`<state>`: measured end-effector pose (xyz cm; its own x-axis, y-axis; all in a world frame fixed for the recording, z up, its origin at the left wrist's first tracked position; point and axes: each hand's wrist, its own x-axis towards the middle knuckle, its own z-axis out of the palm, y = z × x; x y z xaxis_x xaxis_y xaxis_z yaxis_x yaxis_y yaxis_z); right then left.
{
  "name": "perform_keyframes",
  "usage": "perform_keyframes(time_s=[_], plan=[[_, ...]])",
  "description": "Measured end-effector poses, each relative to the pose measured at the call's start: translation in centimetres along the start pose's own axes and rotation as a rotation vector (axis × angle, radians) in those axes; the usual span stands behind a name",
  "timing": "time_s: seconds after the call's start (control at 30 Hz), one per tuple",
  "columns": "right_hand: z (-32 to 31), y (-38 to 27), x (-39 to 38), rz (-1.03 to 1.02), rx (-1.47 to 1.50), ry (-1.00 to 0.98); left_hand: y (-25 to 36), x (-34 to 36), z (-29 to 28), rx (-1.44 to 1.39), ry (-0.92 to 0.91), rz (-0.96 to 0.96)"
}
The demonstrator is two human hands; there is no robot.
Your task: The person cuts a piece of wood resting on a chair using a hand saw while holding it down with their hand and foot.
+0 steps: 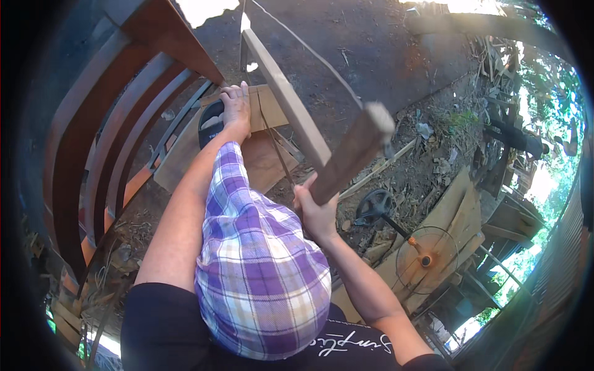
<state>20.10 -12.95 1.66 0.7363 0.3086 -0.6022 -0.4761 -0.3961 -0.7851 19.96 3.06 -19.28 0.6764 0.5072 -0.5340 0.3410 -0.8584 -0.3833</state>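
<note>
My right hand [317,213] is wrapped round the wooden end piece of a frame saw [288,96]. The saw has a long wooden bar, a cord on its far side and a thin dark blade that crosses a flat wooden board [179,164]. Close beside the blade, my left hand [236,114] bears down on the board, fingers bent over its far part. A foot in a black slipper [209,128] stands on the board, next to my left wrist. Purple and white plaid cloth [263,272] fills the near middle and hides part of the board.
At the left stands a brown wooden piece with curved slats [102,123], reaching close to my left hand. A fan with a round wire guard [427,260] lies at the right, near wooden planks [458,210]. Scraps and dry litter cover the dirt ground [427,148].
</note>
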Motion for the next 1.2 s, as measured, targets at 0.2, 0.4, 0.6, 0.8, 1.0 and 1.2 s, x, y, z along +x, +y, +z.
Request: perform_keyframes(time_s=[0.2,0.4,0.6,0.8,1.0,1.2], plan=[[0.7,6.7,5.7,-0.187,0.003,-0.028,0.0,0.7,0.7,-0.088,-0.034,0.005],[-0.1,7.1,6.4,-0.11,0.129,-0.01,0.6,0.6,1.0,-0.079,0.018,-0.036],[0.5,5.2,6.1,-0.269,-0.252,-0.173,1.1,0.5,2.2,-0.126,0.121,-0.142],[0.5,4.8,8.6,-0.28,-0.213,-0.268,2.2,-0.2,2.7,-0.232,0.297,-0.281],[2.0,2.3,9.3,-0.336,-0.407,-0.322,0.7,0.7,2.0,-0.071,-0.002,-0.149],[2.2,2.2,8.0,-0.178,-0.484,-0.27,0.1,0.8,2.3,0.237,0.015,-0.034]])
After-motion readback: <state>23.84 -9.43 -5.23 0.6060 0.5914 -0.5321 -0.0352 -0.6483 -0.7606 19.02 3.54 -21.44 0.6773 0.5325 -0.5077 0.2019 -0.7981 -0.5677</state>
